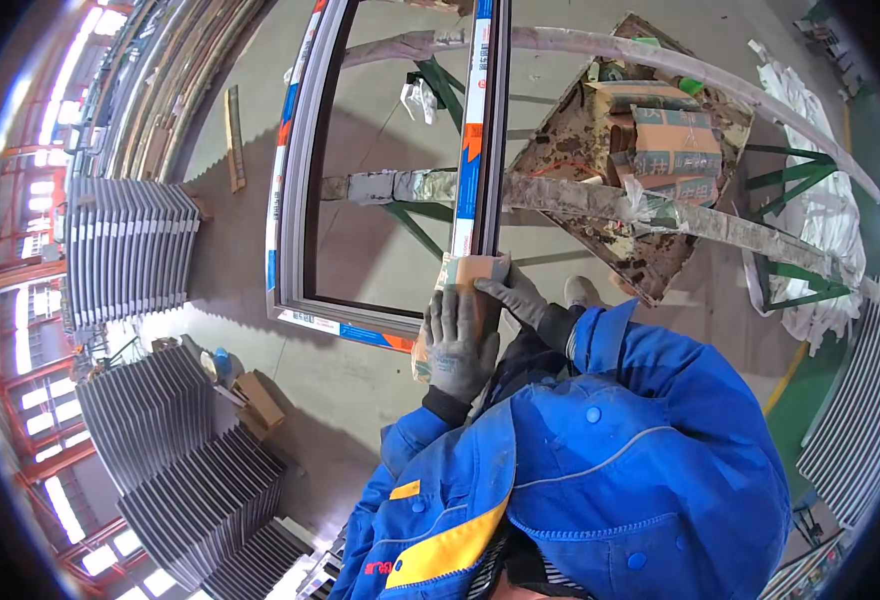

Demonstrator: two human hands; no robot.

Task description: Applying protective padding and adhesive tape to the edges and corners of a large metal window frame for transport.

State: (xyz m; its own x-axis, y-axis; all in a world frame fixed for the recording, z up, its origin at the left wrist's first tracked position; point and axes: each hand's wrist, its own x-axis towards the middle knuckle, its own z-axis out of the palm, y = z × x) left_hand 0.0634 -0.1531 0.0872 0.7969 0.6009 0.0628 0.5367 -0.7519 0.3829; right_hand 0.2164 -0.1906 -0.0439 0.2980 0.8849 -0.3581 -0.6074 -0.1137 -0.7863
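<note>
A window frame point(294, 215) of grey and dark profiles, with white, blue and orange film strips, lies across wrapped bars in front of me. Brown printed cardboard point(475, 269) is folded over its near right corner. My left hand point(457, 350), in a grey glove, presses flat on this cardboard with its fingers stretched out. To its right, my gloved right hand point(516, 297) grips the cardboard's edge, its fingers laid over the top. The thumb side of that hand and the underside of the corner are hidden.
Padded bars point(580, 198) on green metal legs point(802, 180) support the frame. Beyond them stands a worn board point(560, 150) carrying folded cardboard point(675, 145). Stacked grey profiles point(132, 255) and a small carton point(260, 400) lie left. White plastic sheeting point(810, 210) hangs at right.
</note>
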